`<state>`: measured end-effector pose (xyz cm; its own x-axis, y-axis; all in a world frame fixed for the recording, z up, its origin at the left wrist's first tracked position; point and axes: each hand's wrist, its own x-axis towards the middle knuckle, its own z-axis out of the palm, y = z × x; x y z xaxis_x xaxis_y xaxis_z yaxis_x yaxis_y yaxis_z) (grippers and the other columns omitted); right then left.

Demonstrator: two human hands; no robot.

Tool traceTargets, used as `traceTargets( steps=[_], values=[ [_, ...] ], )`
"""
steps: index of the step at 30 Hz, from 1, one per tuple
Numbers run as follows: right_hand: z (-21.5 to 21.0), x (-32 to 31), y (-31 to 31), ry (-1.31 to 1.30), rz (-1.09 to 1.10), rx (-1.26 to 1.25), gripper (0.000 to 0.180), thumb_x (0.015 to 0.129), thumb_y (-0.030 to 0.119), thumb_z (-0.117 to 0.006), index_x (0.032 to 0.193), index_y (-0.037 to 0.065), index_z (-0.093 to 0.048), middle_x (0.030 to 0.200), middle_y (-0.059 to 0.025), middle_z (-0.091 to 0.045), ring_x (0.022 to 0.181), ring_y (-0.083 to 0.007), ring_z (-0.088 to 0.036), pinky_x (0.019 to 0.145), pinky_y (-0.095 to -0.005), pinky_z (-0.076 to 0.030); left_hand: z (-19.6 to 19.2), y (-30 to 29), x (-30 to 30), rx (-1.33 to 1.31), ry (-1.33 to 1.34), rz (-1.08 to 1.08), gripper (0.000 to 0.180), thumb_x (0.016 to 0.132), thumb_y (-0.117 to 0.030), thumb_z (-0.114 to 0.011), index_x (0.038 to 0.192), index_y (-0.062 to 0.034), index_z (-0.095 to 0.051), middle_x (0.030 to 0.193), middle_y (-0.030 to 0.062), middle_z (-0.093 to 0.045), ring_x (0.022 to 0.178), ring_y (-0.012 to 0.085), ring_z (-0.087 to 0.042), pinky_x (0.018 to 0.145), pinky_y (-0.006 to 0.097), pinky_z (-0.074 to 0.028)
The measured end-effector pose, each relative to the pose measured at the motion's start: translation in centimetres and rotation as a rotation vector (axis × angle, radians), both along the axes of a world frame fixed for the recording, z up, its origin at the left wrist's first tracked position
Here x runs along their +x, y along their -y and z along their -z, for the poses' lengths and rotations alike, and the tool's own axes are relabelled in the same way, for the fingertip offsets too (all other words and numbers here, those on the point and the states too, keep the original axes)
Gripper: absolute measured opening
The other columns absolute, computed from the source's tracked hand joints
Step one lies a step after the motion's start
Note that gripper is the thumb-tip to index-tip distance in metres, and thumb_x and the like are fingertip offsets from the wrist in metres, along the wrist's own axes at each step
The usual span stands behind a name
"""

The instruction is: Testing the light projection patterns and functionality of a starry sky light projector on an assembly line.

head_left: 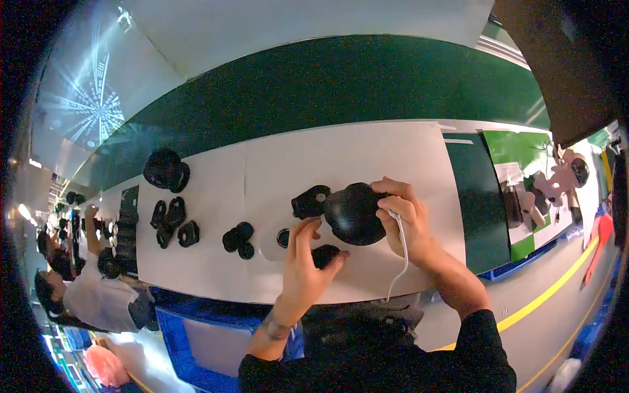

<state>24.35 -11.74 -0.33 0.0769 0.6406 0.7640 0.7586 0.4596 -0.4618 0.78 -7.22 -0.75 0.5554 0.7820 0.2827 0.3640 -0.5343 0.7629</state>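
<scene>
My right hand (407,226) is closed on the edge of a glossy black rounded shell (356,214), above the white work surface. A thin white cord (404,259) runs down from the fingers of that hand. To the left and nearer, my left hand (306,265) is curved with thumb and fingers apart. A small black piece (325,255) lies between its thumb and fingers, partly hidden; I cannot tell whether the thumb touches it. Just left of the shell is a black part with a round hole (310,202). A small dark ring-like part (283,238) sits beside my left fingers.
Small round black parts (239,240), several black ring-shaped parts (168,219) and black rounded shells (165,169) lie leftward on the white sheet (275,170). At the right, a green mat (514,147) bears mixed parts. Blue bins (196,340) stand below. Another person (98,298) sits far left.
</scene>
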Motion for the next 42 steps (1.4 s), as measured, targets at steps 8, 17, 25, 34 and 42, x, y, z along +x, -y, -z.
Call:
traceTargets(
  steps=[8, 17, 25, 34, 42],
  values=[
    [1.1, 0.0, -0.5, -0.054, -0.018, 0.048, 0.041, 0.076, -0.002, -0.08, 0.108, 0.009, -0.056, 0.113, -0.0186, -0.065, 0.093, -0.0372, -0.069, 0.073, -0.0425, -0.058, 0.9, 0.8, -4.2, 0.308, -0.473, 0.141, 0.064, 0.071, -0.034, -0.087, 0.126, -0.013, -0.063, 0.131, 0.0087, -0.059, 0.116, 0.0338, -0.054, 0.098, 0.048, -0.047],
    [0.4, 0.0, -0.3, -0.047, -0.061, -0.015, 0.022, 0.096, 0.004, -0.063, 0.113, 0.006, -0.05, 0.112, -0.0232, -0.064, 0.096, -0.0393, -0.068, 0.094, -0.0554, -0.057, -1.0, -3.1, -4.7, -0.12, -0.038, 0.126, 0.042, 0.084, -0.019, -0.077, 0.12, -0.0001, -0.065, 0.117, 0.0172, -0.068, 0.105, 0.0331, -0.066, 0.092, 0.038, -0.053],
    [0.5, -0.1, -0.1, -0.041, -0.023, -0.004, 0.042, 0.077, -0.003, -0.08, 0.109, 0.009, -0.055, 0.114, -0.0174, -0.065, 0.103, -0.0378, -0.067, 0.084, -0.0451, -0.058, -0.8, -5.3, -1.6, -0.553, 0.012, 0.158, 0.047, 0.091, -0.018, -0.071, 0.133, -0.0012, -0.057, 0.113, 0.0101, -0.065, 0.099, 0.0173, -0.063, 0.086, 0.032, -0.052],
    [0.7, -0.5, -0.1, -0.113, -0.069, -0.004, 0.036, 0.082, -0.004, -0.074, 0.111, 0.008, -0.056, 0.117, -0.0186, -0.06, 0.106, -0.0386, -0.067, 0.103, -0.0586, -0.051, 1.9, -3.7, 3.5, -0.572, 0.348, 0.285, 0.111, 0.079, -0.031, -0.088, 0.159, -0.0018, -0.016, 0.15, 0.0171, -0.038, 0.136, 0.0283, -0.043, 0.114, 0.041, -0.037],
    [0.2, 0.5, 0.4, -0.258, -0.02, -0.006, 0.025, 0.09, -0.005, -0.066, 0.112, 0.002, -0.057, 0.113, -0.0193, -0.059, 0.104, -0.036, -0.068, 0.102, -0.0524, -0.052, 2.5, -3.2, 5.4, -0.463, 0.381, 0.204, 0.132, 0.062, -0.039, -0.099, 0.157, -0.0018, -0.016, 0.157, 0.02, -0.033, 0.142, 0.0319, -0.04, 0.117, 0.044, -0.036]
  ],
)
